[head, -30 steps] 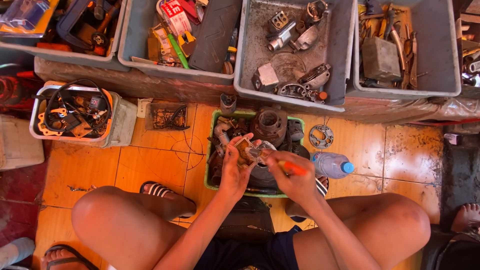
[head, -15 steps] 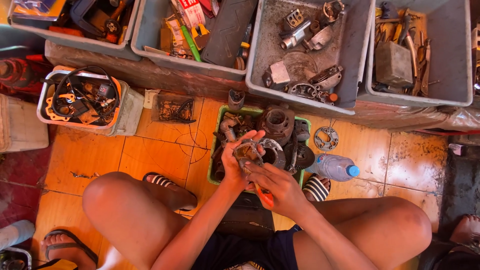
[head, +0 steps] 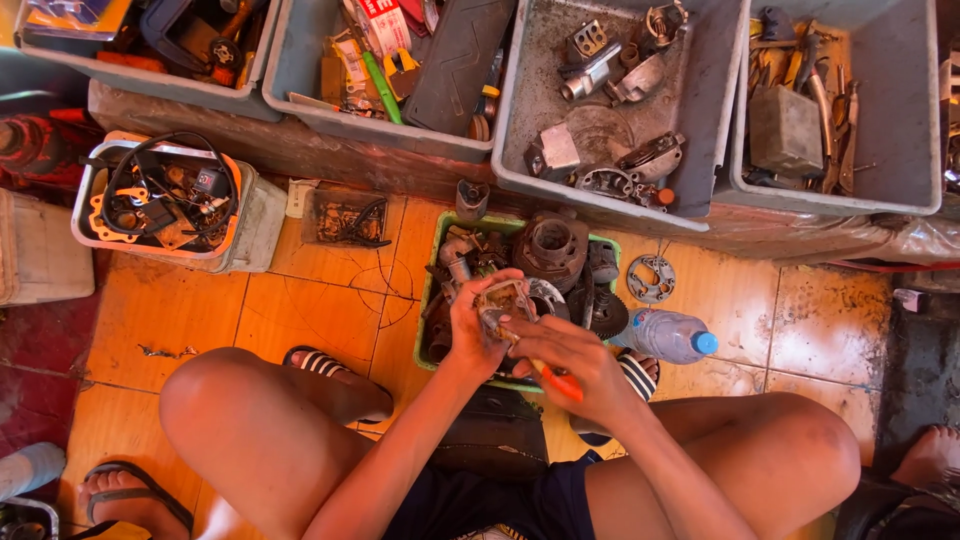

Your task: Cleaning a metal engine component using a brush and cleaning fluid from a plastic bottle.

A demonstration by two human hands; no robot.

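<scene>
My left hand (head: 474, 330) grips a small dirty metal engine part (head: 503, 300) above a green tray (head: 432, 270) of greasy engine parts. My right hand (head: 572, 362) holds an orange-handled screwdriver (head: 556, 380) with its tip against that part. Both hands meet in front of my knees, over the tray's near edge. A dark cylinder block (head: 549, 246) and a gear (head: 607, 314) lie in the tray behind my hands.
Several grey bins (head: 610, 110) of tools and metal parts line the far side. A white tub of cables and gaskets (head: 160, 205) stands left. A plastic water bottle (head: 665, 335) and a round metal plate (head: 651, 278) lie right on the orange tiles. Another person's feet (head: 925, 455) show at the edges.
My hands have drawn together over the tray. The right hand moved left and down, bringing the screwdriver's tip onto the part held in my left hand.
</scene>
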